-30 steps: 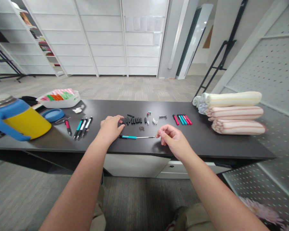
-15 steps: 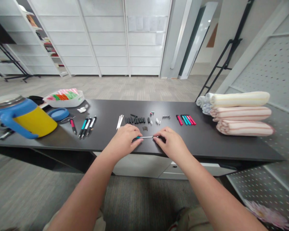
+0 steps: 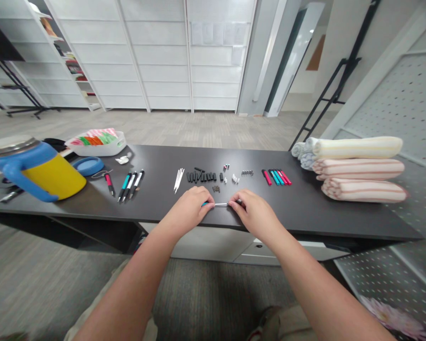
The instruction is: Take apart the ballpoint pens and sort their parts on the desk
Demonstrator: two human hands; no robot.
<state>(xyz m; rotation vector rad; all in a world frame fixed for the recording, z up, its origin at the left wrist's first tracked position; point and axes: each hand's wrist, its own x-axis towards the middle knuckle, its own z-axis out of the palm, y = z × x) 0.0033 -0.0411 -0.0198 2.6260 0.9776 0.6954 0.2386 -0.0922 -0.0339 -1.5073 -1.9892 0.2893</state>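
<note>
My left hand (image 3: 190, 205) is closed round the teal barrel of a partly assembled pen (image 3: 218, 204) at the front of the black table (image 3: 156, 208). My right hand (image 3: 252, 210) pinches the other end of its thin white refill, fingers curled. The pen lies level between both hands. Just beyond them sit a row of black pen parts (image 3: 201, 176), white refills (image 3: 178, 179), small springs and tips (image 3: 232, 178), and coloured barrels (image 3: 277, 177).
Finished pens (image 3: 129, 180) lie left of centre. A yellow and blue jug (image 3: 39, 173), a blue lid (image 3: 87, 166) and a white tray (image 3: 97, 143) stand at the left. Rolled towels (image 3: 355, 168) are stacked at the right end.
My left hand came back from the black parts to the teal pen and gripped it. My right hand closed on the refill end. The hands have drawn closer together.
</note>
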